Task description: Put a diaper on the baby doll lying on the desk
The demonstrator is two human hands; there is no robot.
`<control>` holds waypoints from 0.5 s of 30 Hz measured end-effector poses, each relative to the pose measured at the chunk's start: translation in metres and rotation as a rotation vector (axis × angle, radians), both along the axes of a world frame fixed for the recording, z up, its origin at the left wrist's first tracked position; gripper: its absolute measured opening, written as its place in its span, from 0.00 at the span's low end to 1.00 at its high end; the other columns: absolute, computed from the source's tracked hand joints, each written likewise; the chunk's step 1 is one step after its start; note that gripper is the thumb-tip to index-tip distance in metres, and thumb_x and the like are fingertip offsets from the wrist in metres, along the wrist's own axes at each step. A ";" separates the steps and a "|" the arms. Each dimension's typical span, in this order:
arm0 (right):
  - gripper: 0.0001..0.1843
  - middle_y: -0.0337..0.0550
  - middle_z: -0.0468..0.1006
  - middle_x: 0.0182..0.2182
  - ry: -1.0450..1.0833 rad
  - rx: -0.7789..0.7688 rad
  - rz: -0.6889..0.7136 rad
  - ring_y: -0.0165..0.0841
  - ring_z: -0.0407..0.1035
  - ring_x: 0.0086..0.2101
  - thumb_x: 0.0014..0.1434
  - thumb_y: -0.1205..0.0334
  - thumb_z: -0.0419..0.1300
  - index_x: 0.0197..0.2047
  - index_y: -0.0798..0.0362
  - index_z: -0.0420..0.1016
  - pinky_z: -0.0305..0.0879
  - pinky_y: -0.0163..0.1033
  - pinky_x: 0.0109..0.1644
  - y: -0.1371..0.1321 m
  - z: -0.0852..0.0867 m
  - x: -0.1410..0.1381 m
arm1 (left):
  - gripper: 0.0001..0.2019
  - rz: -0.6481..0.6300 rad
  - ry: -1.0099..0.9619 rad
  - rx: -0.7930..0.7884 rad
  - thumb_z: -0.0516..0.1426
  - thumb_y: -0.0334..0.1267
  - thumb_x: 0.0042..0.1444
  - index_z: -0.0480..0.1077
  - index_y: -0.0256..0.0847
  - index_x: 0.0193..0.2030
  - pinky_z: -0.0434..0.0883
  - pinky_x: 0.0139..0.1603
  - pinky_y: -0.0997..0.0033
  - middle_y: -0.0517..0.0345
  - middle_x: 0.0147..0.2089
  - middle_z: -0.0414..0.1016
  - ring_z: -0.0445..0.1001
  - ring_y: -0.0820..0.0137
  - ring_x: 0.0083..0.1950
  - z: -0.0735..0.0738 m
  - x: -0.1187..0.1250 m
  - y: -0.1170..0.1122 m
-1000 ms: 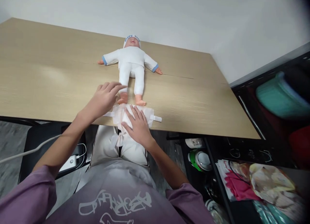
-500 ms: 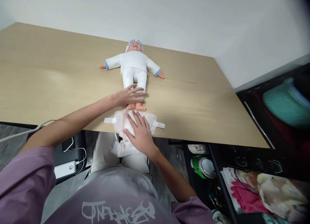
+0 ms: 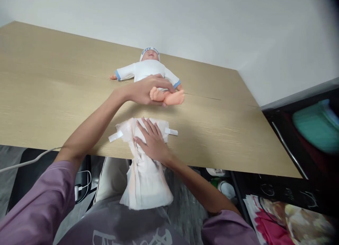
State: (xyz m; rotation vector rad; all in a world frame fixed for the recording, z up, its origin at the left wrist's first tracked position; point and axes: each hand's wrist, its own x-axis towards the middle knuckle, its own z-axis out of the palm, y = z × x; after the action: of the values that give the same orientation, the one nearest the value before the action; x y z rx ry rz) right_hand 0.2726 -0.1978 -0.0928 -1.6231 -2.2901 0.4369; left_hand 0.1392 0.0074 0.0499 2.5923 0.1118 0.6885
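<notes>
A baby doll in a white outfit with blue cuffs and a printed headband lies on its back on the table. My left hand is wrapped round its lower legs and holds them raised, both bare feet pointing toward me. The doll's hips and thighs are hidden behind that hand. Nearer to me an unfolded diaper lies partly on the table, its front half hanging over the edge above my lap. Its two white side tabs are spread out. My right hand rests flat on the diaper's upper part, fingers apart.
The wooden table reaches back to a white wall. A cable crosses its front left edge. To the right stand a blurred teal container and a dark shelf with a pink cloth and bags.
My left hand has closed on the doll's legs and lifted them up and away from me. The diaper's lower half has unfolded toward my lap, my right hand staying on its top.
</notes>
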 end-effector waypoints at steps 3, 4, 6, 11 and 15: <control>0.41 0.48 0.49 0.89 -0.023 0.019 0.006 0.49 0.43 0.87 0.84 0.38 0.51 0.91 0.44 0.51 0.40 0.68 0.91 0.035 -0.003 0.002 | 0.23 0.030 -0.071 -0.056 0.70 0.57 0.66 0.81 0.46 0.60 0.76 0.67 0.49 0.52 0.57 0.87 0.83 0.52 0.61 0.015 -0.002 0.007; 0.41 0.49 0.49 0.89 -0.031 0.024 0.009 0.50 0.43 0.87 0.84 0.38 0.51 0.91 0.46 0.52 0.40 0.68 0.91 0.048 -0.004 0.003 | 0.23 0.036 -0.089 -0.070 0.71 0.58 0.65 0.81 0.47 0.59 0.77 0.67 0.50 0.53 0.56 0.86 0.84 0.52 0.61 0.018 -0.002 0.010; 0.41 0.51 0.49 0.89 -0.040 0.035 0.009 0.51 0.44 0.87 0.84 0.38 0.51 0.90 0.49 0.55 0.40 0.69 0.90 0.079 -0.008 0.005 | 0.24 0.060 -0.120 -0.092 0.72 0.61 0.65 0.81 0.48 0.58 0.78 0.67 0.52 0.55 0.56 0.86 0.85 0.53 0.62 0.020 -0.004 0.013; 0.40 0.57 0.57 0.86 -0.028 0.077 -0.035 0.56 0.49 0.85 0.83 0.40 0.56 0.86 0.54 0.63 0.43 0.71 0.89 0.166 -0.013 0.014 | 0.24 0.095 -0.152 -0.122 0.71 0.59 0.69 0.80 0.46 0.61 0.78 0.71 0.52 0.54 0.61 0.84 0.83 0.55 0.66 0.025 -0.012 0.019; 0.37 0.58 0.71 0.79 0.031 0.150 -0.047 0.56 0.57 0.82 0.82 0.40 0.56 0.82 0.53 0.69 0.50 0.68 0.87 0.228 -0.010 0.020 | 0.23 0.089 -0.191 -0.155 0.70 0.61 0.70 0.80 0.45 0.58 0.78 0.69 0.56 0.57 0.60 0.85 0.84 0.58 0.65 0.031 -0.017 0.018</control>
State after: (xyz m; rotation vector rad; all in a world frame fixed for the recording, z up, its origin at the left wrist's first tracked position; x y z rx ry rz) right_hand 0.2929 0.0306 -0.1024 -1.5817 -2.2002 0.2712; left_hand 0.1221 0.0255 0.0809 2.3729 0.2128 0.9176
